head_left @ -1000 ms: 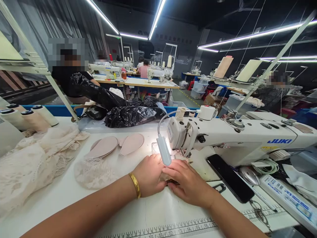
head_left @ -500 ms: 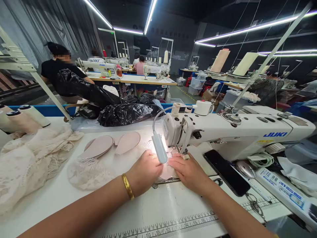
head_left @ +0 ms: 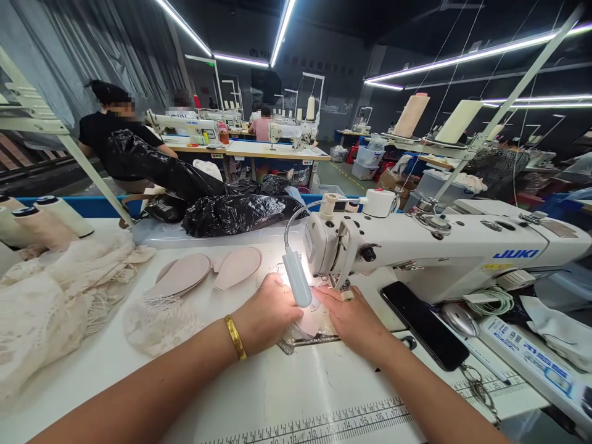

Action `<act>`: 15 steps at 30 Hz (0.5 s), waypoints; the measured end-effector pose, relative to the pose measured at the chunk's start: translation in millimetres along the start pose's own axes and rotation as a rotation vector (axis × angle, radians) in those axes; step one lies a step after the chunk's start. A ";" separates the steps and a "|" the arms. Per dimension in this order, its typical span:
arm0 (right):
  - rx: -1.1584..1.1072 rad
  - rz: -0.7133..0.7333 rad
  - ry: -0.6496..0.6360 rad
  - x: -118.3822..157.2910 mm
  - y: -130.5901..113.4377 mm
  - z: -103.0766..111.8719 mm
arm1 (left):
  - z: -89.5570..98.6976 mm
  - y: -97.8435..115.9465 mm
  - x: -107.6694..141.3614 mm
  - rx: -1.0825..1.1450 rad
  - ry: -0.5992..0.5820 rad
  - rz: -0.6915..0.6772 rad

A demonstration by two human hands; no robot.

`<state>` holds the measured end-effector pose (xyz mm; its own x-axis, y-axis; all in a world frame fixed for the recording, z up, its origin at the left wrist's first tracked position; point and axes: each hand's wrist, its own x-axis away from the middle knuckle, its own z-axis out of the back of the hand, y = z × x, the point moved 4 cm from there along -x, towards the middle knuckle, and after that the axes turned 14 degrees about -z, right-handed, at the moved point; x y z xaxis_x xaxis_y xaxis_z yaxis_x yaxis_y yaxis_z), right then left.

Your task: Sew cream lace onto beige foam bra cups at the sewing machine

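Observation:
A pale pink fabric piece (head_left: 309, 323) with lace about its edge lies under the needle area of the white sewing machine (head_left: 416, 243). On its left side my left hand (head_left: 271, 313) is closed, thumb and fingers pinching its edge. Flat across its right side rest the stretched fingers of my right hand (head_left: 354, 317), close beside the presser foot. A grey lamp head (head_left: 297, 277) on a bendy neck hides part of the piece and some fingertips. Stacked pink cup pieces (head_left: 180, 274) and another pink cup piece (head_left: 238, 266) lie to the left, near thin lace (head_left: 161, 324).
Cream lace fabric (head_left: 50, 302) is heaped at the far left beside thread cones (head_left: 65, 216). Right of the machine bed lie a black phone (head_left: 425, 324) and keys (head_left: 478, 385). Behind is a black plastic bag (head_left: 245, 213). A co-worker (head_left: 113, 135) sits beyond.
My left hand has shifted slightly left and down, and more of the pink piece shows between my hands. My right hand has barely moved.

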<state>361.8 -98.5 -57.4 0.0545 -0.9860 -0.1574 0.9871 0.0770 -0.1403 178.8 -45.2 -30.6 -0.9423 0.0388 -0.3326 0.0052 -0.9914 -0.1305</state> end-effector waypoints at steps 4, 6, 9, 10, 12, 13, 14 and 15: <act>0.007 -0.016 0.019 0.0 0.9 -3.8 | 1.0 -1.9 -0.4 0.030 -0.023 0.017; 0.006 -0.030 0.022 0.8 2.4 -7.2 | 2.6 -1.9 -1.5 0.037 -0.041 0.025; -0.003 -0.041 0.031 2.5 4.7 -10.4 | 3.7 -0.8 -2.8 0.042 -0.061 0.030; -0.010 -0.038 0.041 3.1 5.1 -9.9 | 3.9 -0.3 -3.1 0.038 -0.058 0.030; -0.032 -0.022 0.070 4.3 4.9 -5.7 | 4.2 0.9 -3.2 0.025 -0.039 0.028; -0.047 -0.009 0.086 5.0 4.2 -2.2 | 4.4 1.4 -3.1 0.016 -0.029 0.026; -0.065 0.006 0.104 5.7 3.3 2.0 | 4.5 2.0 -3.1 -0.001 -0.023 0.019; -0.087 0.017 0.122 6.3 2.2 6.6 | 4.6 2.5 -3.1 -0.023 -0.023 0.009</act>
<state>365.3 -105.5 -52.2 0.0472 -0.9595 -0.2777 0.9690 0.1115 -0.2203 180.2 -48.4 -25.6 -0.9496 0.0265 -0.3124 0.0214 -0.9886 -0.1490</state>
